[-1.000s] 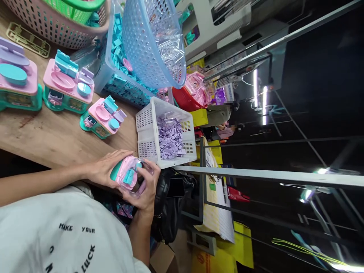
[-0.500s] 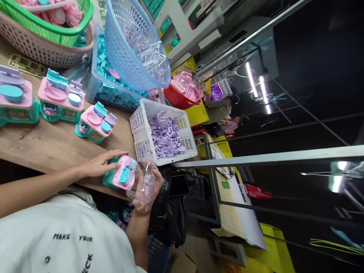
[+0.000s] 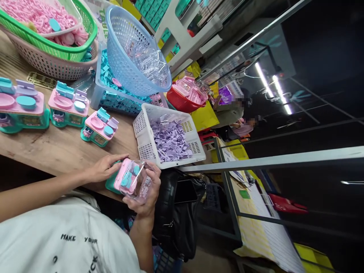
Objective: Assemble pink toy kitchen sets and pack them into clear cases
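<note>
My left hand [image 3: 105,168] is wrapped over the side of a toy kitchen set [image 3: 121,178] with a green base and pink top, holding it at the table edge. In my right hand [image 3: 150,193] is a clear plastic cover [image 3: 140,182], gripped between thumb and fingers. The cover overlaps the pink top and its small blue and pink parts. Whether it is fully seated I cannot tell. Beyond my left hand, several similar toy kitchens, among them a near one [image 3: 99,127] and a farther one [image 3: 68,104], stand uncovered on the table.
A white basket [image 3: 184,165] of purple pieces stands beyond my hands. Behind it are a blue bin [image 3: 98,93] of turquoise parts, a blue basket [image 3: 113,30] of clear pieces and a green basket [image 3: 65,53]. A black bag [image 3: 182,220] lies beside my right hand.
The clear cover in my right hand has moved left onto the toy kitchen's top. My left hand keeps its hold on the toy. The whole view has shifted slightly.
</note>
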{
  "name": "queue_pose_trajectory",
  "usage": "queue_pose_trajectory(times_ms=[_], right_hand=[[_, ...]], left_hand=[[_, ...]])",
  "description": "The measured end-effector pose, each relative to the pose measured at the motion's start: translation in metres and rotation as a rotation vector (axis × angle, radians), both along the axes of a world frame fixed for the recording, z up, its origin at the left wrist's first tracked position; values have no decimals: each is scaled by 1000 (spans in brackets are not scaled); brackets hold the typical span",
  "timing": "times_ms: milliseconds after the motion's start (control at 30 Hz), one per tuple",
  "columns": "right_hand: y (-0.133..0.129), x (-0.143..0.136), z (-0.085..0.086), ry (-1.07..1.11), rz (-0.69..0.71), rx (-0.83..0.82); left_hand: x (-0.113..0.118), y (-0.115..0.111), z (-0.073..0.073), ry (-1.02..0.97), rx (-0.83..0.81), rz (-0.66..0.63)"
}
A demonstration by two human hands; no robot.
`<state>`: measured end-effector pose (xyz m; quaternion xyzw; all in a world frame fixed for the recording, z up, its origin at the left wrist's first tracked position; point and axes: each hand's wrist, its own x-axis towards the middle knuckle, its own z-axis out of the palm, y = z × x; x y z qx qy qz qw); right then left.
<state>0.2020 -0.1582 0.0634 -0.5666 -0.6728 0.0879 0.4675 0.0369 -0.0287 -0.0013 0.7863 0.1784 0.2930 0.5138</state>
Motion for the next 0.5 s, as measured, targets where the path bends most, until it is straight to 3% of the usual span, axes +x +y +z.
queue_pose_trajectory(times_ms=[100,167,333,500], right_hand=[[1,9,20,-54,75,-70],[3,13,29,-172,112,-160],[5,18,35,-327,114,-281],[5,23,30,-247,114,-322]], left_hand=[[-16,4,-7,34,20,-212],[-20,3,-14,56,39,-277],[-7,-4,-24,-3,35,-240],[2,-6,-21,-99,36,-172]])
